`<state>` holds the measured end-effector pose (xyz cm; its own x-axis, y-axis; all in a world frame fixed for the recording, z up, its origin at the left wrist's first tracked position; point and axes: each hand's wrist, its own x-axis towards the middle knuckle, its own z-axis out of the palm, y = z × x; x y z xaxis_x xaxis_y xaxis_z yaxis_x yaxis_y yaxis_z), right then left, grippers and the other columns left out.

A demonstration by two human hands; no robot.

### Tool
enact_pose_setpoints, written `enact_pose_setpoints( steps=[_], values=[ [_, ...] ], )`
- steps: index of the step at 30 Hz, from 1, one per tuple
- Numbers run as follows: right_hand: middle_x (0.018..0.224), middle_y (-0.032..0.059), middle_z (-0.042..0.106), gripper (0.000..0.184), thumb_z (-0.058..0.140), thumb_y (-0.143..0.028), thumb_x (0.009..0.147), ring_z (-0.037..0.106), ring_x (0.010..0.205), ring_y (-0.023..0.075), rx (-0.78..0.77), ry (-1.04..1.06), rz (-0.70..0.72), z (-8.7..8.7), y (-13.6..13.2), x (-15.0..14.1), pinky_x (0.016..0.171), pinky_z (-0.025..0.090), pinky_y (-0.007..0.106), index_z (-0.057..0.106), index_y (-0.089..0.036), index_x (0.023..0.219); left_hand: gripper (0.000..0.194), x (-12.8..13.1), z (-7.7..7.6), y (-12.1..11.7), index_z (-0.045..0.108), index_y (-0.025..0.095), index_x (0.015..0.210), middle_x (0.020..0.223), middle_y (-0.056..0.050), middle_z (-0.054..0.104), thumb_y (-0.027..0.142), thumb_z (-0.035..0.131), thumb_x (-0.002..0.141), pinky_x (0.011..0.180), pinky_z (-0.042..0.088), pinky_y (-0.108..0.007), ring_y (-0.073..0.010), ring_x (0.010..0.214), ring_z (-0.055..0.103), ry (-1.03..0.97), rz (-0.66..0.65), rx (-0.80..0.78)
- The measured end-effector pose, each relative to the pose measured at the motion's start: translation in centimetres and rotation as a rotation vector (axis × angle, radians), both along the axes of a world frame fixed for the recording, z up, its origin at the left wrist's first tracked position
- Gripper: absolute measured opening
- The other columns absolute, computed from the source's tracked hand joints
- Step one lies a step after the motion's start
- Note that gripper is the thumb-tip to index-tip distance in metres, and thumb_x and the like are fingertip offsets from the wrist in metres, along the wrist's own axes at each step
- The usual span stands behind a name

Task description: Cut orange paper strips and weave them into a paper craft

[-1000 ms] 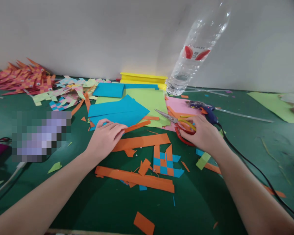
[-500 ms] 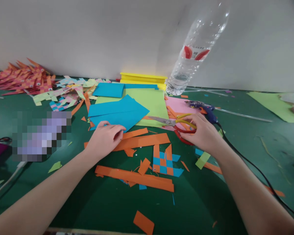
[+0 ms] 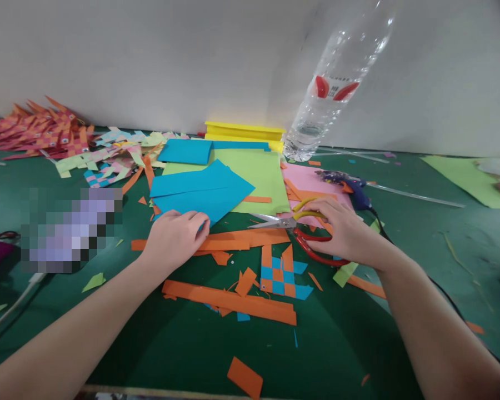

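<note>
My left hand lies with curled fingers on a wide orange paper strip, pinching its left end just below the blue paper sheets. My right hand grips the red-and-yellow-handled scissors, whose blades point left, closed, over the strip's right end. A small woven orange-and-blue paper square lies in front of the scissors. A longer orange strip rests nearer me.
A green sheet, pink sheet and yellow stack lie behind. A clear bottle leans by the wall. A glue gun with black cord is at the right. Woven paper pieces pile up far left. Scraps litter the green mat.
My right hand swung the scissors left and down to the orange strip. My left hand slid the strip leftward and toward me.
</note>
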<state>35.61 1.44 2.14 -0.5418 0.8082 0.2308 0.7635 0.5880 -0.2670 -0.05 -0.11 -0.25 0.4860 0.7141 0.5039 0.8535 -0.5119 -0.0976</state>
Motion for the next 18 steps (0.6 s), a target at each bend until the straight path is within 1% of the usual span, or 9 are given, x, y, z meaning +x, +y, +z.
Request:
enact_pose_setpoints(
  steps=[3,5,8,10,12,16,18],
  values=[
    [0.12,0.0061,0.063,0.037,0.067,-0.031,0.077,0.059,0.113,0.0292,-0.047,0.0,0.007,0.06,-0.05,-0.02,0.095,0.046,0.047,0.057,-0.028,0.113,0.032,-0.17,-0.19,0.02,0.067,0.019,0.08,0.065,-0.003,0.07,0.024,0.041,0.098,0.048,0.028,-0.028,-0.0154,0.048,0.055,0.033,0.06,0.007],
    [0.12,0.005,0.064,0.039,0.067,-0.03,0.075,0.06,0.112,0.0289,-0.086,0.007,0.009,0.02,-0.06,0.0,0.094,0.046,0.047,0.058,-0.029,0.113,0.032,-0.29,-0.25,0.04,0.069,0.019,0.083,0.066,-0.003,0.07,0.026,0.041,0.098,0.046,0.026,-0.027,-0.0154,0.048,0.056,0.074,0.115,-0.006],
    [0.12,0.0038,0.064,0.041,0.068,-0.028,0.073,0.061,0.111,0.0292,-0.111,0.015,0.017,-0.06,-0.02,0.08,0.093,0.047,0.047,0.058,-0.03,0.113,0.034,-0.33,-0.14,0.1,0.069,0.018,0.084,0.068,-0.003,0.071,0.026,0.04,0.099,0.048,0.03,-0.028,-0.0161,0.054,0.06,0.093,0.142,-0.035],
    [0.121,0.0032,0.064,0.041,0.068,-0.028,0.072,0.061,0.111,0.0293,-0.109,0.013,0.018,-0.06,-0.01,0.14,0.093,0.047,0.047,0.058,-0.03,0.112,0.035,-0.25,0.0,0.16,0.068,0.018,0.08,0.069,-0.003,0.071,0.024,0.039,0.099,0.053,0.035,-0.029,-0.0173,0.06,0.063,0.057,0.096,-0.045],
    [0.12,0.0029,0.064,0.041,0.068,-0.028,0.072,0.061,0.111,0.0293,-0.11,0.011,0.017,0.02,-0.05,0.14,0.093,0.046,0.047,0.058,-0.031,0.111,0.035,-0.11,0.08,0.25,0.067,0.017,0.08,0.07,-0.003,0.07,0.024,0.039,0.099,0.059,0.039,-0.03,-0.0182,0.065,0.064,-0.018,0.009,-0.072],
    [0.118,0.0033,0.064,0.04,0.069,-0.03,0.071,0.062,0.108,0.0289,-0.141,0.012,0.008,0.25,-0.21,-0.02,0.092,0.048,0.046,0.058,-0.03,0.109,0.031,0.12,-0.03,0.56,0.068,0.017,0.092,0.072,-0.001,0.069,0.034,0.043,0.101,0.071,0.043,-0.032,-0.017,0.066,0.063,-0.182,-0.182,-0.24],
    [0.118,0.0029,0.064,0.039,0.069,-0.031,0.071,0.062,0.108,0.028,-0.16,0.008,0.012,0.3,-0.24,-0.05,0.092,0.049,0.046,0.058,-0.03,0.109,0.031,0.08,-0.15,0.72,0.067,0.017,0.099,0.074,0.0,0.069,0.04,0.046,0.101,0.078,0.042,-0.033,-0.0161,0.068,0.063,-0.216,-0.255,-0.318]
  ],
)
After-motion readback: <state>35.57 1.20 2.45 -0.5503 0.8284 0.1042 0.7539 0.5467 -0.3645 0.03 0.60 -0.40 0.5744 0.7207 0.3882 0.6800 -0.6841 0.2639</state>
